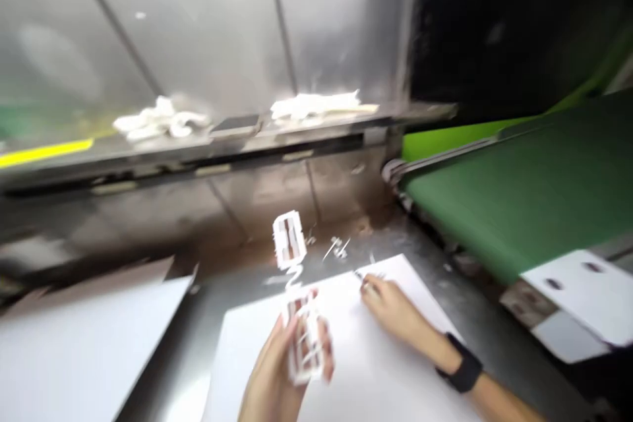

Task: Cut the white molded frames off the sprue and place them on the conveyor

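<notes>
In my left hand (277, 362) is a white plastic frame (309, 349) with slots and bars, fingers wrapped round it, blurred by motion. My right hand (388, 303) is closed in a pinch near the far edge of the white sheet (366, 356). From its fingers sticks a thin dark-tipped tool (358, 273), too smeared to tell its kind. A black band (459, 364) circles the right wrist. Beyond the sheet, a second white slotted frame (289, 239) lies on the metal table, with a curly white scrap (293, 273) below it.
Small white scraps (339, 247) lie behind the sheet. White pieces rest in two heaps, left (163, 120) and right (316, 107), on a metal shelf (237, 145). A green conveyor belt (524, 191) runs at right, a white board (588, 293) by its near end. Another white sheet (89, 336) lies left.
</notes>
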The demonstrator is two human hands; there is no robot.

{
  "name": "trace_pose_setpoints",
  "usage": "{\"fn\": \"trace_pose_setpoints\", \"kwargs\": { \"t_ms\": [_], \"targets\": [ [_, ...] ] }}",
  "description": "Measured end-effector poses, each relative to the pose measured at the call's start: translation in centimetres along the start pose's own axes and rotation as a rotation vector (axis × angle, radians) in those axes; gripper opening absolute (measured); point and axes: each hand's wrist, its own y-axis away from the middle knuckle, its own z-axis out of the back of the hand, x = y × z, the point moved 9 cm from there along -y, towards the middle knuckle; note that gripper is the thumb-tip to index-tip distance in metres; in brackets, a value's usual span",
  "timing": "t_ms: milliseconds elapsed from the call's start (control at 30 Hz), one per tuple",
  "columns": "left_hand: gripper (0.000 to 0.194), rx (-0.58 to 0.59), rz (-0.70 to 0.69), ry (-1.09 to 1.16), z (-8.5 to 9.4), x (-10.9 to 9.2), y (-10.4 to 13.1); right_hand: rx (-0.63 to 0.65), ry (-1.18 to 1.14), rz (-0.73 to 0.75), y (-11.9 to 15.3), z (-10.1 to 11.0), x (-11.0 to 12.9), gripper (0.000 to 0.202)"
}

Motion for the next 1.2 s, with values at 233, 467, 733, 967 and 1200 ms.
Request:
{"fn": "trace_pose_setpoints", "kwargs": {
  "t_ms": [233, 467, 733, 967, 1200],
  "targets": [
    [0.052, 0.154, 0.093, 0.141, 0.5, 1.7, -3.4, 0.061, -0.112, -0.036, 1.3, -0.8, -1.9, 0.037],
    [0.056, 0.176, 0.131, 0.291, 1.8, 2.4, -4.0, 0.177, -0.146, -0.113, 2.2, -1.3, -2.2, 0.040],
    [0.055, 0.245, 0.218, 0.371, 1.5, 3.1, -4.2, 0.248, -0.265, -0.151, 2.6, -1.8, -1.8, 0.036],
    [0.053, 0.251, 0.239, 0.380, 1.4, 3.5, -4.3, 0.242, -0.261, -0.121, 2.5, -1.8, -1.3, 0.032],
    [0.053, 0.261, 0.244, 0.392, 1.0, 3.7, -4.2, 0.234, -0.285, -0.092, 2.5, -2.0, -1.0, 0.031]
  ]
}}
